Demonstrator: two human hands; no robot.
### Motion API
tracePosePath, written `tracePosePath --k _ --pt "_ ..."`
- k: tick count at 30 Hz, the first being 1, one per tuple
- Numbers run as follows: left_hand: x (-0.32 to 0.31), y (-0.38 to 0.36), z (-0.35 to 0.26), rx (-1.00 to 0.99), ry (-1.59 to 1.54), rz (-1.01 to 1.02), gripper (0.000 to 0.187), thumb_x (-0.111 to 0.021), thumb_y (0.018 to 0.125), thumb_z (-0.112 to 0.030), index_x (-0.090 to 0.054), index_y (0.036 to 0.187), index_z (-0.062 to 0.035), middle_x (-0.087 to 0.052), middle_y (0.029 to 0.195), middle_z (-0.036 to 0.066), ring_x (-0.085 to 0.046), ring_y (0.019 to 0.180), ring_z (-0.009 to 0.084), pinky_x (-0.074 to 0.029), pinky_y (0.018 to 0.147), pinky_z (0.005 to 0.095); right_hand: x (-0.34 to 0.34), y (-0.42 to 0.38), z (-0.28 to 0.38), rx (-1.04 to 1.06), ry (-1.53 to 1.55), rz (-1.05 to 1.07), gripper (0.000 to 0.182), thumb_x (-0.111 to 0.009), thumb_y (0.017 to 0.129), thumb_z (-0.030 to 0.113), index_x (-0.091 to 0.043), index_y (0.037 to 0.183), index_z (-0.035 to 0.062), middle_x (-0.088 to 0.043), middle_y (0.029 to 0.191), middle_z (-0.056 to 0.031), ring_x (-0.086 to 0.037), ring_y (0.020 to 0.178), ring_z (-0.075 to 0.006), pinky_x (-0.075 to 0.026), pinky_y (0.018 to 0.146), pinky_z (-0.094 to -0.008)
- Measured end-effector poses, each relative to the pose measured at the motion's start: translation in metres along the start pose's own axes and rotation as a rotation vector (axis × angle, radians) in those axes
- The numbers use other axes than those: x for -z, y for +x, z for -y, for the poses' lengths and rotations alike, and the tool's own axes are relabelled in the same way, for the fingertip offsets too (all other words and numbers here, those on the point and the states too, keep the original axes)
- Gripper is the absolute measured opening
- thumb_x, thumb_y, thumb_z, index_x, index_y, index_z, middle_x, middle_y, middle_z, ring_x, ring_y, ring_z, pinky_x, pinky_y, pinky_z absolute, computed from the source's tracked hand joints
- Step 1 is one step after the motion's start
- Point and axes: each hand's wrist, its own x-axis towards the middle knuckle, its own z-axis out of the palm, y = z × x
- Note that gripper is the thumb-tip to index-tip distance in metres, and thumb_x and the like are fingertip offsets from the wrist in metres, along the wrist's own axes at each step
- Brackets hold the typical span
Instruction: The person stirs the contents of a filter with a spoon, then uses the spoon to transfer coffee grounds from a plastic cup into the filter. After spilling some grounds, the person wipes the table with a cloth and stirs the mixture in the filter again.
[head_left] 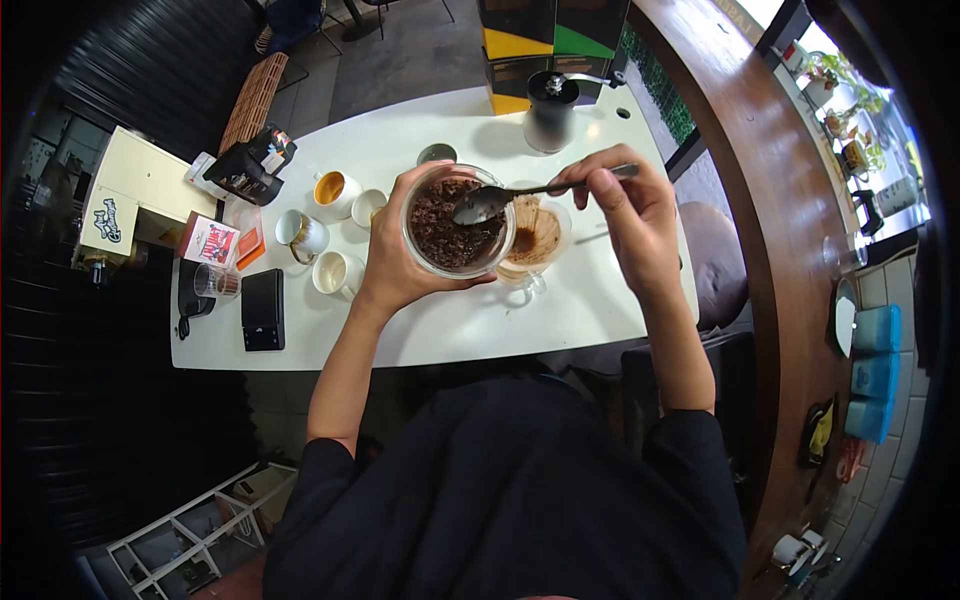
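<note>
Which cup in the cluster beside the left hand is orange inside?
The white cup farthest back in that cluster; the others show no orange inside.

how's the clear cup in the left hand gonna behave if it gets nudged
The clear cup is probably stiff, as its rim looks evenly round in the left hand's grip. Its smooth-looking wall may be slippery. The dark clumps inside look loose, so they could spill if it tips.
</note>
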Motion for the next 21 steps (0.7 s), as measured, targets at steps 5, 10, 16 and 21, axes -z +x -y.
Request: tracePosePath --k 5,10,16,21 --pt "-0.007 0.015 -0.001 0.049 0.078 0.0 0.105 -0.1 0.049 -0.03 -0.046 0.135 -0.0048 -0.065 0.123 0.01 -0.065 0.115 0.0236 -0.052 0.105 0.0382 0.009 -0.003 -0.012 -0.074 0.12 0.008 0.024 -0.057 0.103 0.022 -0.06 0.101 -0.0019 -0.069 0.1 -0.0155 -0.063 0.093 -0.0173 -0.046 0.081 -0.0295" --pt "-0.014 0.028 0.007 0.084 0.078 0.034 0.112 -0.102 0.043 -0.028 -0.044 0.137 -0.004 -0.062 0.127 0.011 -0.063 0.118 0.0226 -0.049 0.108 0.038 0.016 0.004 -0.027 -0.082 0.187 -0.02 0.029 -0.06 0.102 0.027 -0.066 0.099 -0.0011 -0.07 0.094 -0.0076 -0.056 0.081 -0.0088 -0.047 0.077 -0.0251" --pt "-0.026 0.041 0.01 0.031 0.08 0.04 0.106 -0.101 0.047 -0.033 -0.046 0.134 -0.0056 -0.067 0.122 0.01 -0.067 0.112 0.0238 -0.053 0.103 0.0387 0.028 0.012 -0.042 -0.138 0.139 -0.017 0.031 -0.062 0.1 0.029 -0.066 0.096 -0.0006 -0.069 0.093 -0.0061 -0.053 0.079 -0.0082 -0.045 0.077 -0.0243" --pt "-0.027 0.045 0.014 0.018 0.106 0.05 0.107 -0.101 0.047 -0.035 -0.047 0.134 -0.0049 -0.067 0.121 0.011 -0.068 0.112 0.0237 -0.053 0.103 0.0385 0.033 0.014 -0.05 -0.136 0.157 -0.035 0.031 -0.063 0.1 0.03 -0.067 0.096 -0.0012 -0.068 0.091 -0.0056 -0.056 0.083 -0.0091 -0.045 0.078 -0.0253"
